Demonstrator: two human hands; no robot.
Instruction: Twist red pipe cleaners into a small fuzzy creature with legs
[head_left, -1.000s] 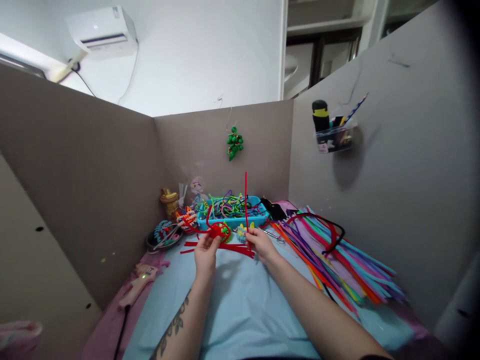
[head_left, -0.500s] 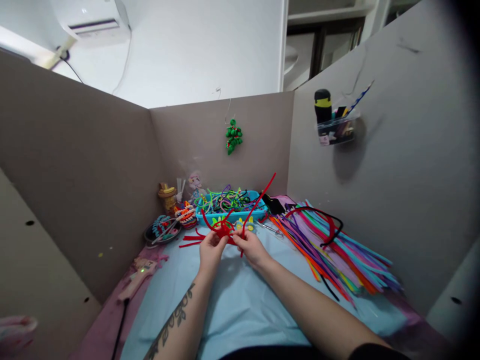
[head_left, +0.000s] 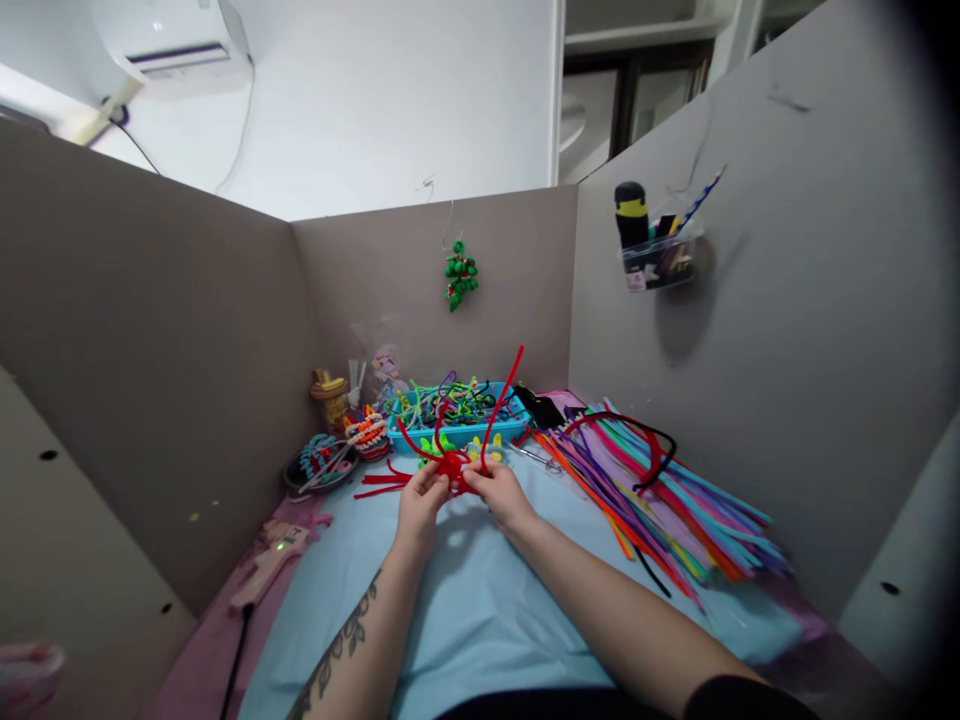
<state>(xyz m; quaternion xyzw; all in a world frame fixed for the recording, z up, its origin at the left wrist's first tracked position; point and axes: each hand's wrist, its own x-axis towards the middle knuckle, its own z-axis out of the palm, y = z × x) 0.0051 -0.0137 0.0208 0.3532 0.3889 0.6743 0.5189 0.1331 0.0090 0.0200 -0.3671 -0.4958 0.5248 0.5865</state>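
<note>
Between my hands is a bundle of bent red pipe cleaners (head_left: 453, 464), raised above the blue cloth (head_left: 480, 600). My left hand (head_left: 421, 503) pinches its left side between thumb and fingers. On the right side, my right hand (head_left: 501, 494) grips it, and a long red end slants up and to the right from there. Other red ends stick up and left. Several loose red pipe cleaners (head_left: 381, 484) lie on the cloth just left of my left hand. How the strands cross in the middle is too small to make out.
Behind my hands stands a blue tray (head_left: 491, 432) of tangled pipe cleaners. A colourful pile of straight pipe cleaners (head_left: 675, 500) lies to the right, near scissors (head_left: 536, 457). At left are a dark bowl (head_left: 319, 482) and a pink glue gun (head_left: 268, 570). Grey panels enclose three sides.
The long red end at my right hand has swung slightly more upright, and its lower tip no longer shows beneath the hand. The whole view has shifted a little. Both hands keep their hold.
</note>
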